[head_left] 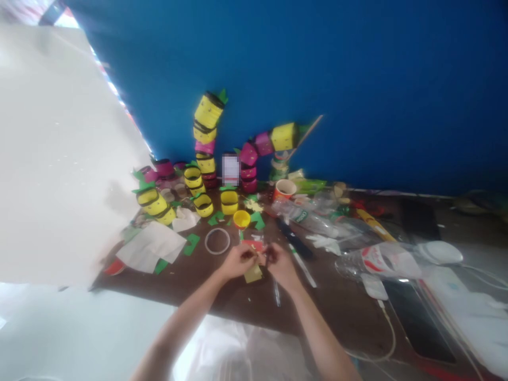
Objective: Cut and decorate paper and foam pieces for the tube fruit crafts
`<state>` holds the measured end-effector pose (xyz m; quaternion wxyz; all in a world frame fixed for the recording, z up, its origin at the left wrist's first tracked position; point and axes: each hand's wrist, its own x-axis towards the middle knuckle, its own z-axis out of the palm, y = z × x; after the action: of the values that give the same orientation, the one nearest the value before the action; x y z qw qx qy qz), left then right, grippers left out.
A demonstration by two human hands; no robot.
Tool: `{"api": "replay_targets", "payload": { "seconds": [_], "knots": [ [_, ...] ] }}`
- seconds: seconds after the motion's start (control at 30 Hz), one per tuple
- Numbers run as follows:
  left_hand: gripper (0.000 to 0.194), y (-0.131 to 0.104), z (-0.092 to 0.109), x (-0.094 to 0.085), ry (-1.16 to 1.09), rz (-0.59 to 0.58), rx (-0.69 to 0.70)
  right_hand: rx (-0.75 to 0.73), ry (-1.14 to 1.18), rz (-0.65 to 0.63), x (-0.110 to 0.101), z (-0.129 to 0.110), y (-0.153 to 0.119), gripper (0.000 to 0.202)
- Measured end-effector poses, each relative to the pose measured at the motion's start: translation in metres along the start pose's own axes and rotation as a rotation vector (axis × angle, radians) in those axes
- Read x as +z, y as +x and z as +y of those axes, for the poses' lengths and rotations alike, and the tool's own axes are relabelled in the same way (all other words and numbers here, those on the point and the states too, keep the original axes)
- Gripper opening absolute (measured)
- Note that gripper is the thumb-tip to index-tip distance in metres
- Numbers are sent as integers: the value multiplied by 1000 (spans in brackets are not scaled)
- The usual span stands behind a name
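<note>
Both hands over the near-middle of the surface (pixel 186 288), fingertips almost meeting. Left hand (pixel 237 262) and right hand (pixel 281 264): each grip pinched on a small pale piece (pixel 261 259) between them, too blurred to say what it is. Yellowish paper (pixel 253 274) just below the fingertips, near-edge side; can't tell if it's attached. Red piece (pixel 254 245) right behind the fingers. Pen (pixel 277 295) by the right wrist, pointing at the near edge. Tape ring (pixel 207 241) flat, left of and behind the left hand. Yellow cup (pixel 242 218) further toward the back edge. White sheet (pixel 153 246) by the left edge. Yellow and purple stacks (pixel 208 109) along the back edge
</note>
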<state>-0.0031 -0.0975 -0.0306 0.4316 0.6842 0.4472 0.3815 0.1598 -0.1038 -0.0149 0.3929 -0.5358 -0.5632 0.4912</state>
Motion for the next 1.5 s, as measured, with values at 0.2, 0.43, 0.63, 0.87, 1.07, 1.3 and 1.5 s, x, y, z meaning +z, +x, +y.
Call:
{"api": "replay_targets", "payload": {
  "seconds": [0.2,0.43,0.63,0.87,1.07,1.3,1.5],
  "knots": [
    [14,0,3,-2,-45,5,-15,17,113,110,8,2,4,25],
    [15,0,3,-2,-129,32,-49,43,125,107,10,2,3,27],
    [23,2,1,-3,-267,96,-146,109,93,42,-3,-6,-5,27],
    [25,5,0,-7,-369,159,-197,180,-32,-265,-16,-20,-19,42],
    [28,4,0,-8,-400,140,-198,253,18,-384,-9,-21,-21,42],
    [30,3,2,-8,-416,109,-197,285,37,-426,-8,-25,-18,44],
    [29,3,3,-8,-436,97,-189,281,46,-432,-7,-21,-19,44]
  ]
}}
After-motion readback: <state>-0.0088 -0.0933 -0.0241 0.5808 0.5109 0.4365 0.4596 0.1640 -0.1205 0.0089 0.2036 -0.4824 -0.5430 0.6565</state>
